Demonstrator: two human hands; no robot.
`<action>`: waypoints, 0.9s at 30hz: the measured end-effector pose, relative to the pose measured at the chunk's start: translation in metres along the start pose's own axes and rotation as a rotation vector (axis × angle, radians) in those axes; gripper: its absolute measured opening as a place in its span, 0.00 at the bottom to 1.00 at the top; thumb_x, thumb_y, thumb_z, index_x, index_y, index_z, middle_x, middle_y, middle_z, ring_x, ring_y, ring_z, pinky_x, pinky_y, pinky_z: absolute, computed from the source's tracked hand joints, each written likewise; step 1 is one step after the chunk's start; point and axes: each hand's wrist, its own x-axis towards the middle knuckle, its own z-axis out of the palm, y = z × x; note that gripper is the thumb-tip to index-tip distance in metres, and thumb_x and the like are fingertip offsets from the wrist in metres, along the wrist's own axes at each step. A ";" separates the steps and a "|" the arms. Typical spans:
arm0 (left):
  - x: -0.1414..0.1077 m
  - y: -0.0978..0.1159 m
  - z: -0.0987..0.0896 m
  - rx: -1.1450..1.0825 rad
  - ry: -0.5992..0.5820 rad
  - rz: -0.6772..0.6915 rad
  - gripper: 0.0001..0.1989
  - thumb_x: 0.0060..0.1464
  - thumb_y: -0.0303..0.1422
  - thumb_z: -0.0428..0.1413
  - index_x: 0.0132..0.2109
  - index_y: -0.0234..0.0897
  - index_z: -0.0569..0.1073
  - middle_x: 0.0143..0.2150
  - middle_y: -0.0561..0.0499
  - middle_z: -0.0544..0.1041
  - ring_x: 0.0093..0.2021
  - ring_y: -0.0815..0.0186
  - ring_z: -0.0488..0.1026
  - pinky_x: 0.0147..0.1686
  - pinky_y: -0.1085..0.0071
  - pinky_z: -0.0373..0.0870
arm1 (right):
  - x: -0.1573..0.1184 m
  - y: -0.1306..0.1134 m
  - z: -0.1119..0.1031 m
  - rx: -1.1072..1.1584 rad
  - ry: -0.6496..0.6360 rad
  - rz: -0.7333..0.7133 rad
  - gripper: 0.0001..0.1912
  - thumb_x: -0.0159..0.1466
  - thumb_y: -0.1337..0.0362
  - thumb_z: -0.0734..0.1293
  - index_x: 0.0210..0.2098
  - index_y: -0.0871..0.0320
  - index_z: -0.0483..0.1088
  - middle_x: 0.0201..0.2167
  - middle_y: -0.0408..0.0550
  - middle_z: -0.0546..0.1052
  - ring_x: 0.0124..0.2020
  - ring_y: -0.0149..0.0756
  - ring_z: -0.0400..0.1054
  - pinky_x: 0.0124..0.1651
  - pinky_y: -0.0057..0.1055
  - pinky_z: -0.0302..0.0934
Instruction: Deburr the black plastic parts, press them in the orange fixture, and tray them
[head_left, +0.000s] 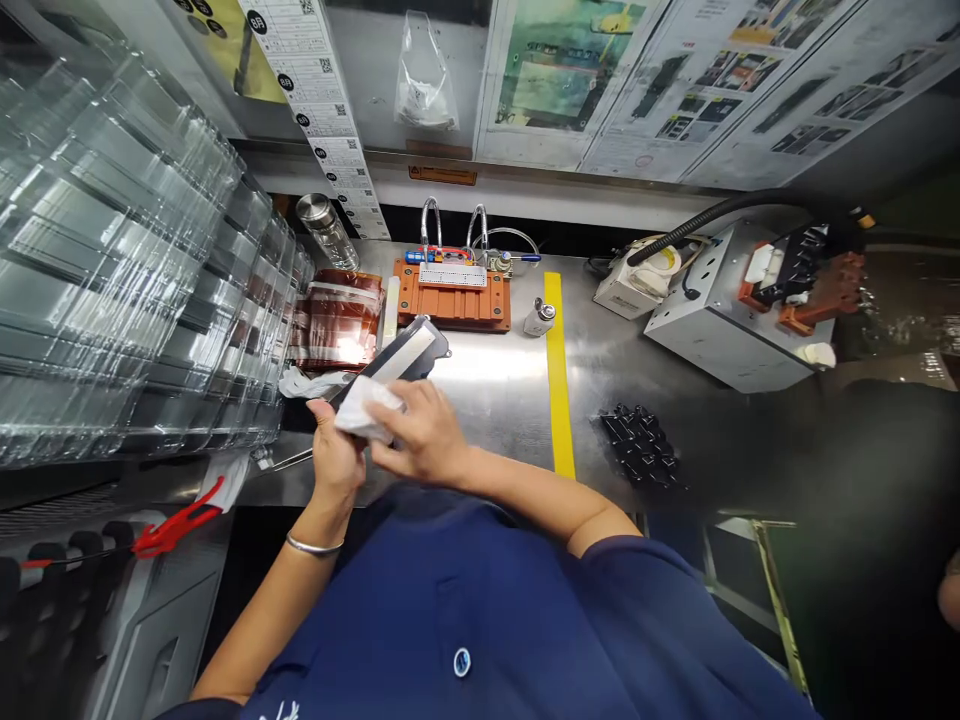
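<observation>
A long dark plastic part [411, 352] with a pale strip along its face slants up and away in front of my body. My left hand [336, 455] is closed around its near end, thumb pointing up along the side. In my right hand [427, 432] a folded white cloth [366, 408] is pinched and lies against the part near my left thumb. The cloth hides the section of the part beneath it. Just beyond the part's far end stands an orange fixture [454, 307] with two metal toggle handles.
Stacked clear plastic trays [112, 260] crowd the left side. Brown wrapped pieces [341, 320] and a glass bottle [328, 232] stand beside them. A small dispenser bottle [539, 318] is near the yellow tape [556, 370]. Small black parts [641, 443] and a grey machine box [731, 320] are right.
</observation>
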 end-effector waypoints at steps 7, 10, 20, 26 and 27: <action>0.001 0.008 -0.013 0.067 -0.039 -0.058 0.40 0.49 0.65 0.43 0.48 0.35 0.74 0.39 0.42 0.80 0.35 0.55 0.79 0.26 0.64 0.77 | -0.010 0.031 -0.014 -0.016 0.123 0.109 0.19 0.58 0.59 0.67 0.49 0.52 0.72 0.48 0.55 0.69 0.44 0.45 0.61 0.46 0.41 0.61; -0.002 0.011 -0.015 0.076 -0.101 -0.051 0.40 0.49 0.66 0.42 0.48 0.35 0.74 0.37 0.42 0.80 0.31 0.56 0.79 0.22 0.67 0.75 | -0.006 0.043 -0.018 -0.055 0.223 0.329 0.20 0.58 0.61 0.67 0.50 0.53 0.71 0.48 0.56 0.69 0.46 0.46 0.60 0.48 0.43 0.60; -0.003 0.011 -0.020 0.060 -0.091 -0.014 0.41 0.50 0.64 0.43 0.52 0.35 0.73 0.36 0.43 0.80 0.34 0.56 0.79 0.26 0.66 0.77 | -0.004 0.042 -0.021 -0.025 0.196 0.270 0.22 0.57 0.59 0.68 0.51 0.53 0.71 0.49 0.55 0.69 0.47 0.45 0.62 0.51 0.42 0.61; -0.005 0.011 -0.027 0.050 -0.130 -0.033 0.40 0.45 0.65 0.49 0.51 0.35 0.72 0.33 0.46 0.80 0.30 0.59 0.78 0.25 0.67 0.77 | 0.007 0.047 -0.025 0.003 0.213 0.191 0.20 0.57 0.58 0.68 0.50 0.51 0.72 0.48 0.53 0.70 0.45 0.44 0.62 0.49 0.42 0.61; -0.005 0.010 -0.027 0.050 -0.134 -0.027 0.39 0.45 0.65 0.50 0.51 0.36 0.72 0.33 0.47 0.80 0.30 0.59 0.78 0.25 0.67 0.77 | 0.010 0.046 -0.024 0.013 0.199 0.184 0.21 0.57 0.58 0.68 0.50 0.51 0.72 0.49 0.53 0.70 0.45 0.43 0.62 0.49 0.41 0.61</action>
